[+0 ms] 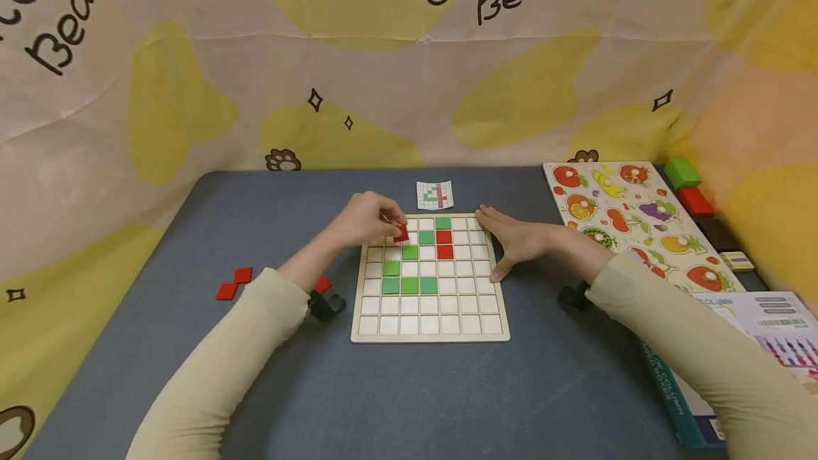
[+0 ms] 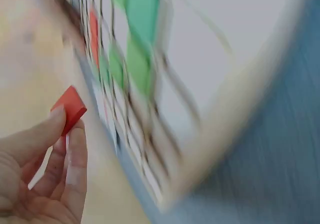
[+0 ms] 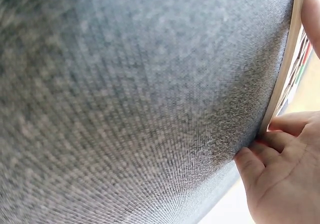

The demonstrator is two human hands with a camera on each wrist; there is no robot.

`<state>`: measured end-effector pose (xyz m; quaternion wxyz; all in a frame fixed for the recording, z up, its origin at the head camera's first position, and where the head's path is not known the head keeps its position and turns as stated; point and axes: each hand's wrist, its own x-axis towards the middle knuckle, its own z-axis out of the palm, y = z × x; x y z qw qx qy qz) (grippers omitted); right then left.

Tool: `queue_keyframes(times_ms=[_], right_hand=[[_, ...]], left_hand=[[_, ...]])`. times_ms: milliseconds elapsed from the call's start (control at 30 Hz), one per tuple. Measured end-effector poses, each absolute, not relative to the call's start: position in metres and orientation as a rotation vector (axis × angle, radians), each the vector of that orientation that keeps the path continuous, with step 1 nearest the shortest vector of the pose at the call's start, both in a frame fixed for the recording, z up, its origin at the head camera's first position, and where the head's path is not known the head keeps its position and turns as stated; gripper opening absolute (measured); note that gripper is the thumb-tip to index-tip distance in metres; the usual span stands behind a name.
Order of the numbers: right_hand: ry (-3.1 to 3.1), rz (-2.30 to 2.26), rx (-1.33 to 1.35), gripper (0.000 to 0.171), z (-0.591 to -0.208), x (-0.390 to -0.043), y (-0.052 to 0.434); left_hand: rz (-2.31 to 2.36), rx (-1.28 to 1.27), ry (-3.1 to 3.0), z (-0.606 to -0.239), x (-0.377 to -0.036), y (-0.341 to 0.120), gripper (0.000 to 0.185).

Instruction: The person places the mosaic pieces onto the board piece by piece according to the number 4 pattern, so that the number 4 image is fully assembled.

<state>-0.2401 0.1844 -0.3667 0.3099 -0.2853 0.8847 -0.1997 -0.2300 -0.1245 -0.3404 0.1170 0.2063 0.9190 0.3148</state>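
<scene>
Red tile [image 1: 400, 234] sits pinched between the thumb and fingertips of my left hand [image 1: 367, 220], held over the upper left cells of the grid board [image 1: 431, 329] at the centre of the frame. In the left wrist view I see the same red tile [image 2: 69, 109] at the fingertips [image 2: 75, 149], just beside the blurred board edge. My right hand [image 1: 517, 241] lies flat with fingers straight and held together, pressed against the board's right edge; the right wrist view shows its fingers [image 3: 260, 154] touching the wooden rim. Green tiles [image 1: 410, 285] and two red tiles [image 1: 444, 244] occupy cells on the board. Spare red tiles [image 1: 233, 283] lie on the grey table [image 1: 255, 211], left of my left forearm. A pattern card [image 1: 435, 195] lies just above the board.
</scene>
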Motion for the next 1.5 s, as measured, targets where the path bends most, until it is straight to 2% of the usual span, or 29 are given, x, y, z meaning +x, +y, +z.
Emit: queue_keyframes(times_ms=[233, 567, 800, 967, 1267, 1500], right_hand=[[2.329, -0.526, -0.754, 0.128, -0.366, -0.241, 0.182], [2.34, -0.521, -0.748, 0.129, -0.367, -0.241, 0.181], [2.335, -0.529, -0.759, 0.129, -0.37, -0.241, 0.181], [2.334, -0.538, -0.756, 0.129, -0.37, -0.241, 0.182], [2.336, -0.54, -0.762, 0.13, -0.37, -0.241, 0.184], [2.333, -0.556, -0.761, 0.13, -0.37, -0.242, 0.185]], left_hand=[[0.866, 0.772, 2.618, -0.353, -0.21, -0.07, 0.01], [0.721, 0.854, 2.707, -0.363, -0.202, -0.053, 0.005], [0.551, 0.852, 2.781, -0.362, -0.198, -0.058, 0.024], [0.626, 0.769, 2.798, -0.357, -0.202, -0.086, 0.02], [0.701, 0.712, 2.736, -0.349, -0.212, -0.184, 0.007], [0.7, 0.568, 2.505, -0.35, -0.215, -0.256, 0.018]])
